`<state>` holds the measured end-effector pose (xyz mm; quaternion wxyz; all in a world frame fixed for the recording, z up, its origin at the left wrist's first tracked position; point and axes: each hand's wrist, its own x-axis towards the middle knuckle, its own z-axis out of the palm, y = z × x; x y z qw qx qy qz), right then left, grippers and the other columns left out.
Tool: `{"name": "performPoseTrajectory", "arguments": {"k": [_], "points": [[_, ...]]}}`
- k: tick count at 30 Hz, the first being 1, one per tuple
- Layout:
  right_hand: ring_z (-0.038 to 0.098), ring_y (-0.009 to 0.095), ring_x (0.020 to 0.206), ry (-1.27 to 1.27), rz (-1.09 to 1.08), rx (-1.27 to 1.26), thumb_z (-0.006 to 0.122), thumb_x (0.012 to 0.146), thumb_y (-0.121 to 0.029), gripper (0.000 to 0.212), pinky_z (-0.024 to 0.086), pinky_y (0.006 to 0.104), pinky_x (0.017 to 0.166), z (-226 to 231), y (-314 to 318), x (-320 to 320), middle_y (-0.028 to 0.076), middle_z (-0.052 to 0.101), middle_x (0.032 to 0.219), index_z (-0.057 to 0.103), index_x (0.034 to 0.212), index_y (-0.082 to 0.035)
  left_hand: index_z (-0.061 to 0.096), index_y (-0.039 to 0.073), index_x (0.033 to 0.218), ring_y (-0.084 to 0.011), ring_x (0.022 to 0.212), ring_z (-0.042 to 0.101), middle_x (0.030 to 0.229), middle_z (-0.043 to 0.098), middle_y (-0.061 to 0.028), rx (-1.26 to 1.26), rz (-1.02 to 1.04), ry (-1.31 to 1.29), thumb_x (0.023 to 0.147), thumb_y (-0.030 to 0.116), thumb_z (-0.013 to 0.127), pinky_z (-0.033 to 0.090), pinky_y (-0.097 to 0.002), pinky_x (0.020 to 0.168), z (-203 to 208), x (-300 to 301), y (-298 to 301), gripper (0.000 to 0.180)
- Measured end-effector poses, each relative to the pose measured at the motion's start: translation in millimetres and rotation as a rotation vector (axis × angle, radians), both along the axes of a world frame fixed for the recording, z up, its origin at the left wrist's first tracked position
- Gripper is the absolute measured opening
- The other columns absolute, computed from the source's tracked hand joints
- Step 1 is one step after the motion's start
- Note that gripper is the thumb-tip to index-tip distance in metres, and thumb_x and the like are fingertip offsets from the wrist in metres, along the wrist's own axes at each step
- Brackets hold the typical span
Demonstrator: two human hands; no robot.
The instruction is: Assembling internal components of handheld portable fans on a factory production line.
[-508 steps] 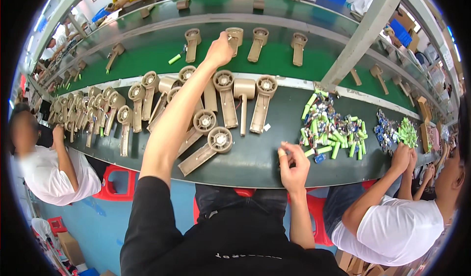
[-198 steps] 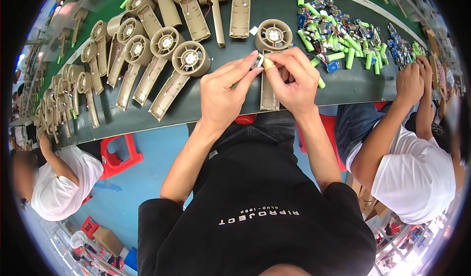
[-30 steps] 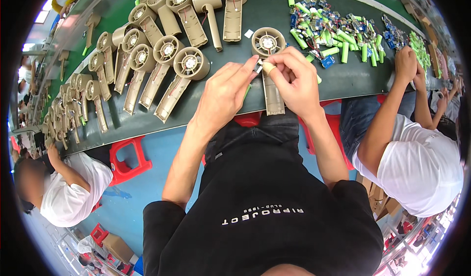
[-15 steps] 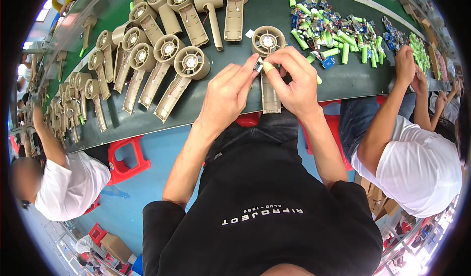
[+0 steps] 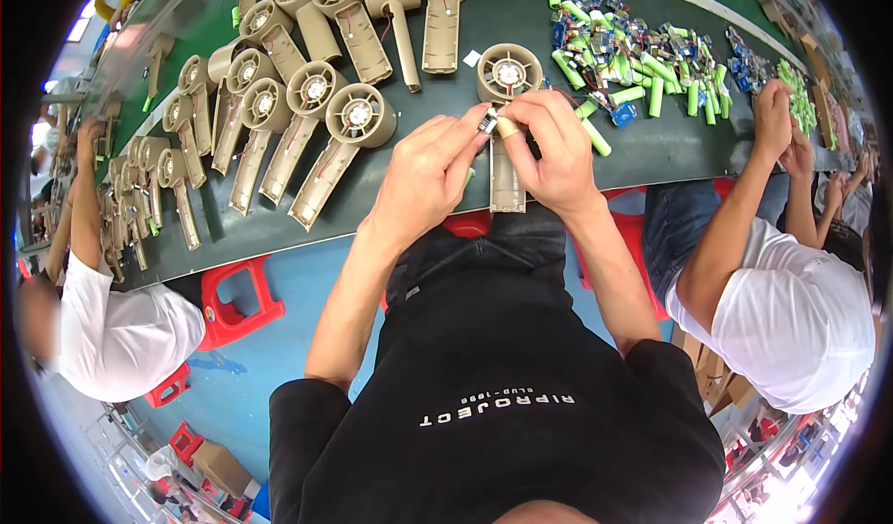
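Note:
A beige handheld fan housing (image 5: 509, 73) lies in front of me, its fan ring at the far end and its open handle toward me. Above the handle, my left hand (image 5: 423, 180) pinches a small white and dark part (image 5: 488, 119), which looks like a connector or tiny board. My right hand (image 5: 558, 147) is closed at the same spot, thumb and forefinger together beside the part; a yellowish wrap covers a fingertip. Whatever the right fingers grip is hidden. Just beyond the right hand, a green battery cell (image 5: 595, 138) lies on the dark bench.
Several more beige fan housings (image 5: 358, 119) fill the left of the bench (image 5: 409, 208). At the right is a heap of green battery cells (image 5: 656, 96) with blue circuit boards (image 5: 623, 114). Co-workers in white sit on both sides, and red stools (image 5: 237, 305) stand below.
My hands stay together over the handle with only slight finger movement. The fan housings at left appear shifted slightly left in view. The left co-worker's arm has changed position.

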<state>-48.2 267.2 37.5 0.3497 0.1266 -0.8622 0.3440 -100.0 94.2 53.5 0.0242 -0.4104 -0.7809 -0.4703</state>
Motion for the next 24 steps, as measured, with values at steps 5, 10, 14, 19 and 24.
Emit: {"name": "performPoseTrajectory", "arguments": {"k": [5,10,14,19,24], "points": [[0.064,0.031,0.082,0.003,-0.009,0.014,0.071,0.077,0.005,0.018,0.052,0.0378,0.073,-0.5,-0.6,2.5,0.014,0.064,0.092,0.063,0.093,0.002,0.062,-0.007,0.116,-0.0327,0.071,0.058,0.076,0.059,-0.0171,-0.013,-0.071,0.013,0.086,-0.003,0.065,0.047,-0.0419,0.067,1.9,-6.1,-1.7,0.031],[0.064,0.031,0.081,0.021,-0.018,0.003,0.07,0.076,0.007,0.018,0.052,0.0376,0.072,-2.2,-0.5,3.6,0.014,0.065,0.091,0.064,0.092,0.002,0.061,-0.007,0.118,-0.0339,0.073,0.056,0.077,0.059,-0.0179,-0.068,-0.155,0.043,0.085,-0.005,0.063,0.046,-0.0436,0.069,8.9,-10.3,-4.2,0.033],[0.064,0.032,0.082,0.023,-0.017,-0.003,0.07,0.077,0.005,0.018,0.052,0.0392,0.074,-2.3,-0.5,3.3,0.014,0.065,0.091,0.063,0.093,0.002,0.061,-0.007,0.118,-0.0338,0.074,0.056,0.079,0.059,-0.0175,-0.089,-0.157,0.088,0.085,-0.005,0.063,0.046,-0.0438,0.07,8.0,-12.1,-3.7,0.033],[0.064,0.032,0.081,0.04,-0.037,0.051,0.072,0.077,0.004,0.017,0.052,0.0373,0.072,2.0,0.6,2.3,0.014,0.065,0.091,0.065,0.092,0.002,0.062,-0.005,0.118,-0.0335,0.074,0.057,0.079,0.059,-0.017,-0.101,-0.126,0.103,0.086,-0.004,0.063,0.047,-0.0441,0.069,7.5,-12.3,-5.1,0.033],[0.056,0.012,0.059,-0.49,-0.334,-0.297,0.073,0.084,-0.002,0.036,0.044,0.0253,0.055,15.2,-27.3,37.9,0.008,0.063,0.087,0.055,0.115,0.0,0.063,-0.002,0.121,-0.0244,0.072,0.061,0.08,0.063,-0.0138,-0.02,-0.032,-0.094,0.094,0.003,0.061,0.05,-0.0352,0.069,-2.2,-5.8,-6.1,0.028]]}}
